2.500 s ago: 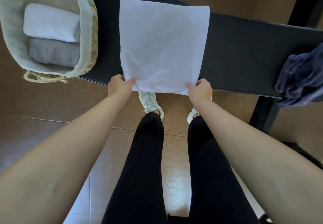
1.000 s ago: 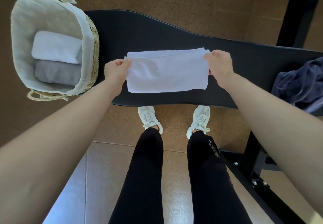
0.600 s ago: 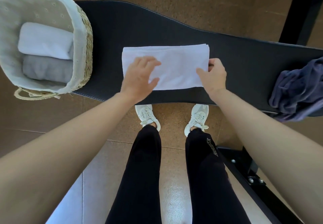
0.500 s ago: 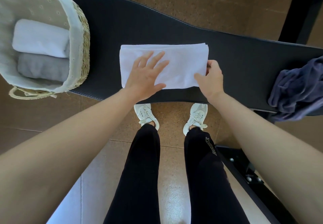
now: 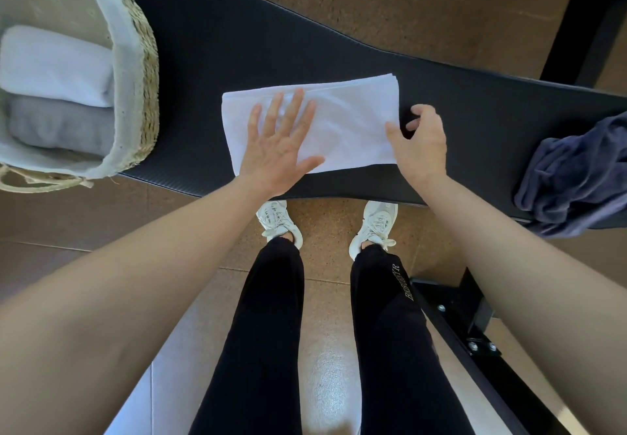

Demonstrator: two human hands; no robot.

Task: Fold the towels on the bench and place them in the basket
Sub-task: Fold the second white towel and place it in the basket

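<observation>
Head camera, looking down: I see the long black padded bench (image 5: 237,44) running across the frame, and I will place everything by it. The folded white towel (image 5: 353,122) lies flat on the middle of the bench as a long rectangle, its layered edges showing at its far right corner. The left hand (image 5: 278,149) lies palm down on the left half of that towel, fingers straight and spread, pressing on the cloth and gripping nothing. The right hand (image 5: 420,142) is at the towel's right end: its thumb tip lies at the cloth's edge, its fingers are loosely curled over the bare bench just past that edge, and I see black padding in the gap between thumb and fingers, so it holds nothing. On the left end of the bench stands the woven straw basket with a pale cloth liner (image 5: 135,71). Inside it lie a rolled white towel (image 5: 54,64) and, nearer to me and touching it, a rolled grey towel (image 5: 57,122). At the right end of the bench a crumpled dark blue towel (image 5: 573,176) hangs over the near edge. Below the near edge of the bench I see the person's black trousers (image 5: 268,315) and white laced trainers (image 5: 278,220) on the brown tiled floor (image 5: 84,224), and under its right end a black metal frame with bolts (image 5: 471,329).
</observation>
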